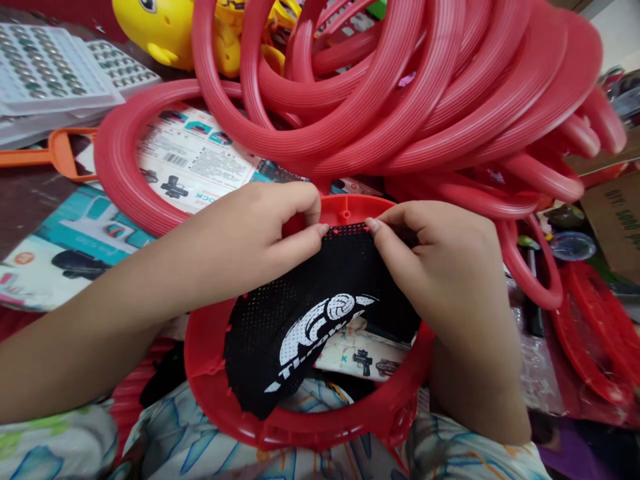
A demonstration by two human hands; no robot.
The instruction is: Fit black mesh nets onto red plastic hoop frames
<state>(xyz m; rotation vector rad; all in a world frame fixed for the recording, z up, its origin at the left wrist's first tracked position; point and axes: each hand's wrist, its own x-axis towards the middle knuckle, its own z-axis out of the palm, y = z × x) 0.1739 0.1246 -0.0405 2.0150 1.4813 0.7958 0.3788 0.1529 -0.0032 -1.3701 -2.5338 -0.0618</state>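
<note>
A red plastic ring frame (205,353) rests on my lap, its far rim up by my fingers. Black mesh fabric (260,347) with a white printed ball logo hangs across the ring's left and far side, caught on small red pegs along the edge. My left hand (280,227) pinches the fabric's edge between thumb and forefinger at the far rim. Just to the right, my right hand (430,247) pinches the same edge, its thumb by a red peg. The right part of the fabric is partly hidden behind that hand.
Many ribbed red rings (345,140) lie heaped across the back. Trays of small round pieces (45,73) sit at the far left, near an orange handle (60,155) and a yellow toy (165,33). Printed packaging (65,233) lies beneath. More red frames (590,333) and a cardboard box (613,220) are at right.
</note>
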